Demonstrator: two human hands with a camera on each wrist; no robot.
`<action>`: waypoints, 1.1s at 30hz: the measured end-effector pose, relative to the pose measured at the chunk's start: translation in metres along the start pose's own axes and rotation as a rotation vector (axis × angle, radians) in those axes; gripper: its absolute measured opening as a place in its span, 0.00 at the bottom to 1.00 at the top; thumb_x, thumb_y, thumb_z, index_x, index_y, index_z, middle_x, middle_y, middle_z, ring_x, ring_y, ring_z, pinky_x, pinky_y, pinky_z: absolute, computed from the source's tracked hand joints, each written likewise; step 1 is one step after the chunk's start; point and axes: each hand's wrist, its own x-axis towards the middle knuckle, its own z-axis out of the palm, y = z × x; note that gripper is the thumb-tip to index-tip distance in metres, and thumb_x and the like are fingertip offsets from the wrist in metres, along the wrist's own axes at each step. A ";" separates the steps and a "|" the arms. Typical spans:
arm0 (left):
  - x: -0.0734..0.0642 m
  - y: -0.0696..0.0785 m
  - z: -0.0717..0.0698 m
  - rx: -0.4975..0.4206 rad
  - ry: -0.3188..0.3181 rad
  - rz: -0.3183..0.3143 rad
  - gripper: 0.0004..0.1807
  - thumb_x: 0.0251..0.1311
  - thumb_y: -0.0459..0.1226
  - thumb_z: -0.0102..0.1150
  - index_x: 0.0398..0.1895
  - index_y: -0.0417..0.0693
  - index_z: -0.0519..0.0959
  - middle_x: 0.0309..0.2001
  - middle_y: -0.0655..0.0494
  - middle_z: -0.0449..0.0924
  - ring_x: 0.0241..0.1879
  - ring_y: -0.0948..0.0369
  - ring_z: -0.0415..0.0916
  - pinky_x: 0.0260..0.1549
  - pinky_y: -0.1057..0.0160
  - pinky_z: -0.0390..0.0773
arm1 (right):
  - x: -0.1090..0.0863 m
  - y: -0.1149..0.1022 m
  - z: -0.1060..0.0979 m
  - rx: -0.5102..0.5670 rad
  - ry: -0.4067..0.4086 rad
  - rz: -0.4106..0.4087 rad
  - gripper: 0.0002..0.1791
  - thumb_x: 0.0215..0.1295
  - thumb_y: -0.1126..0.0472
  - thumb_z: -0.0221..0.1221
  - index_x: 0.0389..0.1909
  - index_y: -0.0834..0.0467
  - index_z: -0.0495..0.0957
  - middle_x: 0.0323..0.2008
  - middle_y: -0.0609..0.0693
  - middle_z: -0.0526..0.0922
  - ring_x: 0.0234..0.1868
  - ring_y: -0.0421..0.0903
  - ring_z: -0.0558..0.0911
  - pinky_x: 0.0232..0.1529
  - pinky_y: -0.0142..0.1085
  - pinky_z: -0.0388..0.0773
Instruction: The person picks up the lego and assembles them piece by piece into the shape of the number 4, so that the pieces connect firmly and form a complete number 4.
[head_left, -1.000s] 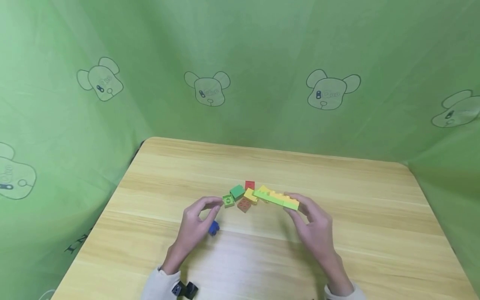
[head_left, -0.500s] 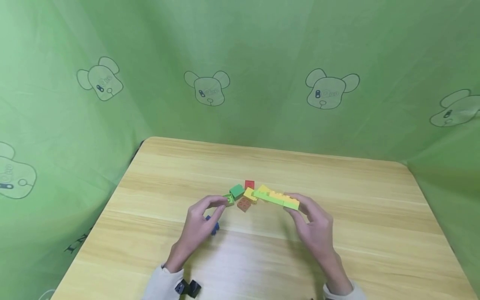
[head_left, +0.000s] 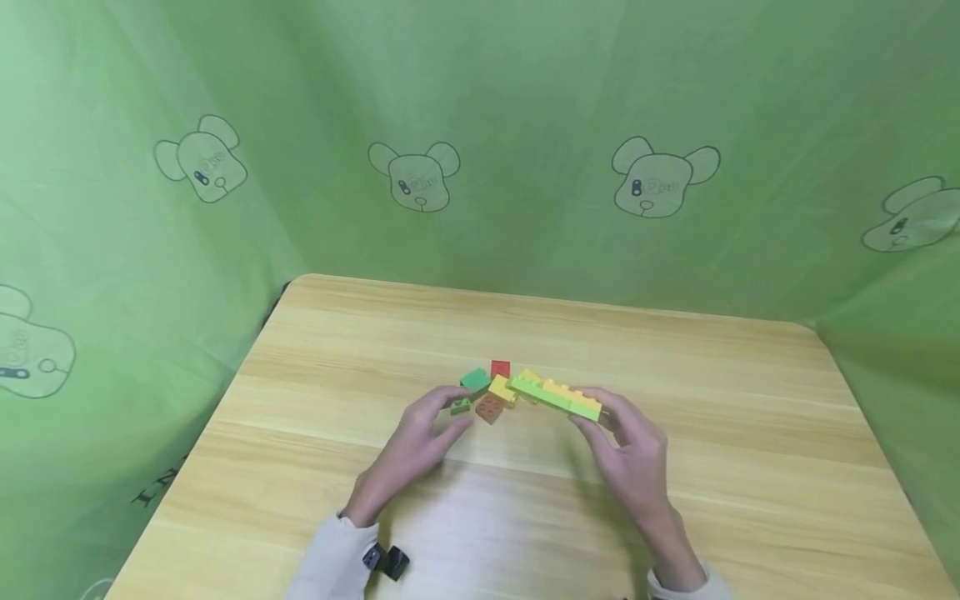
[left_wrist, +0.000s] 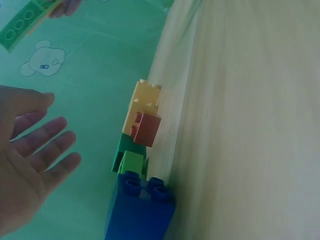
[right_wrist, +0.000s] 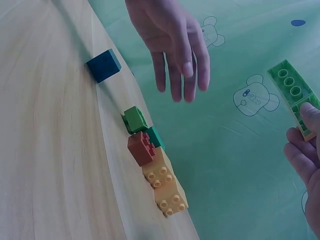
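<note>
The right hand (head_left: 634,450) pinches the brick bar (head_left: 555,397), up to the right of the brown brick (head_left: 489,409); the left hand (head_left: 422,435), empty, fingers apart, hovers left of that brick; the bar looks light and stiff to me, best gripped by its sides.

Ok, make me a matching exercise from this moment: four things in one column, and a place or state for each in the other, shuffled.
Things
1. Left hand
2. Blue block
3. Right hand
4. Red block

Place or state
A. gripping a joined yellow and light green strip
B. at the far side of the loose pile in the head view
C. fingers relaxed, holding nothing
D. on the table, apart from the pile

Pairs: 1-C, 2-D, 3-A, 4-B
</note>
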 end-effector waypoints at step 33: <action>0.115 -0.032 0.025 0.467 -0.407 0.044 0.21 0.78 0.28 0.47 0.69 0.40 0.76 0.74 0.40 0.68 0.72 0.46 0.68 0.73 0.52 0.66 | -0.009 0.003 -0.005 -0.002 0.002 -0.005 0.24 0.45 0.85 0.66 0.48 0.78 0.79 0.48 0.68 0.85 0.55 0.42 0.85 0.51 0.36 0.85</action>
